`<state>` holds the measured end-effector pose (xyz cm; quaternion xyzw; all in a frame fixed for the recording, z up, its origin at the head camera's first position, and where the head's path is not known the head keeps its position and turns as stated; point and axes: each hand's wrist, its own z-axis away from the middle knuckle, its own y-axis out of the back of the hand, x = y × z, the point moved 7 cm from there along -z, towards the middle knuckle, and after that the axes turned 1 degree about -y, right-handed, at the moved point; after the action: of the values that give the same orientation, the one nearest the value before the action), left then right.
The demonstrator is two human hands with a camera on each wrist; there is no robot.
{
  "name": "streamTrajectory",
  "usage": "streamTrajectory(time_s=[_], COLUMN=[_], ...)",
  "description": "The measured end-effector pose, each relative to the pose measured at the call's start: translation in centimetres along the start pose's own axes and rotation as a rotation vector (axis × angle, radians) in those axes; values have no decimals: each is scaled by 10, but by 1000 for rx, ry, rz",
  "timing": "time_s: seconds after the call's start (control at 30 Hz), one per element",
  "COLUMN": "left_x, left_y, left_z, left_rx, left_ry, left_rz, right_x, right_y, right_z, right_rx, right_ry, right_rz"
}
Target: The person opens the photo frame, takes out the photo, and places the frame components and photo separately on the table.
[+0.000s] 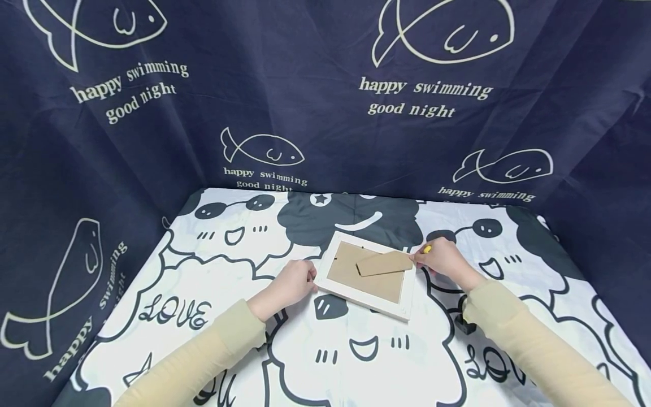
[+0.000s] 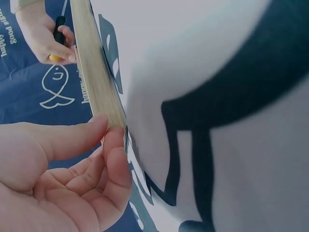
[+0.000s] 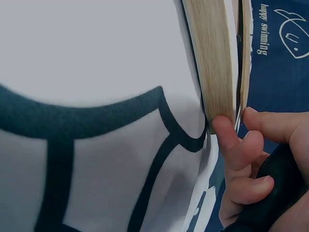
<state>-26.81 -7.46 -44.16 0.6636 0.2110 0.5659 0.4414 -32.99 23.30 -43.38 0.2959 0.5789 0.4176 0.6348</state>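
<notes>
A white picture frame (image 1: 331, 291) lies with its brown backboard (image 1: 351, 282) facing up and its easel stand (image 1: 383, 263) slanting across it toward the right edge. My left hand (image 1: 295, 281) pinches the frame's lower left corner; in the left wrist view the thumb and curled index finger meet at its bare wood side (image 2: 99, 72). At the upper right edge, my right hand (image 1: 441, 257) keeps a screwdriver (image 2: 59, 31) with a black and yellow handle tucked in its curled fingers. That hand's thumb touches the stand's end, and a fingertip presses the frame's side, as the right wrist view shows.
A white cloth (image 1: 366, 379) printed with black cartoon sheep covers the table. Dark blue curtains (image 1: 325, 73) with fish drawings hang behind the table and along its sides.
</notes>
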Motion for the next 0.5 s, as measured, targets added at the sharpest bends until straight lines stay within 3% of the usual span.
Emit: streamTrajectory(time_s=[0.27, 0.5], left_x=[-5, -8], left_y=[1, 4], left_z=[-5, -10], left_rx=[-17, -19], left_ry=[15, 33], left_rz=[10, 17], right_x=[3, 6], right_y=[-1, -3], right_z=[5, 12], right_rx=[-9, -23], right_ry=[7, -34], right_rz=[-5, -29])
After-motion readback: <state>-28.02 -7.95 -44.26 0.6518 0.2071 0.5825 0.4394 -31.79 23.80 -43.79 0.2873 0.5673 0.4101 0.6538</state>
